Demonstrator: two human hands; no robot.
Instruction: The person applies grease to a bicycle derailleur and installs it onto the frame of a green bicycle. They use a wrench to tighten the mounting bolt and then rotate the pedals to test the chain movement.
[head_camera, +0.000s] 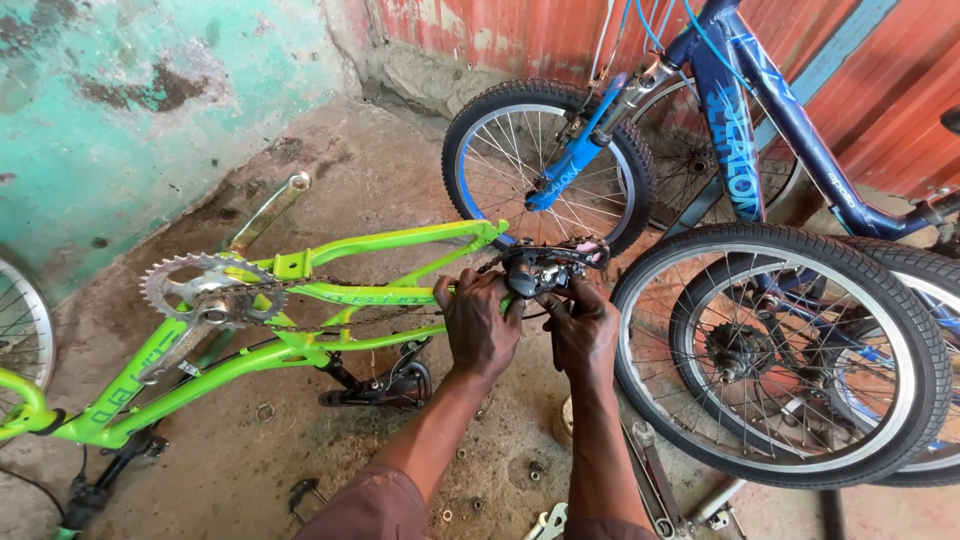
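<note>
Black derailleur (545, 268) partly hidden by both hands.

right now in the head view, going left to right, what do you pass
chainring → green bike frame → left hand → black derailleur → right hand → loose wheel

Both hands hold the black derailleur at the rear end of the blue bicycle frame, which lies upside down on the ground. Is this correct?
Not quite: the head view shows the frame is bright green, not blue. Left hand and right hand do hold the black derailleur at its rear end.
</note>
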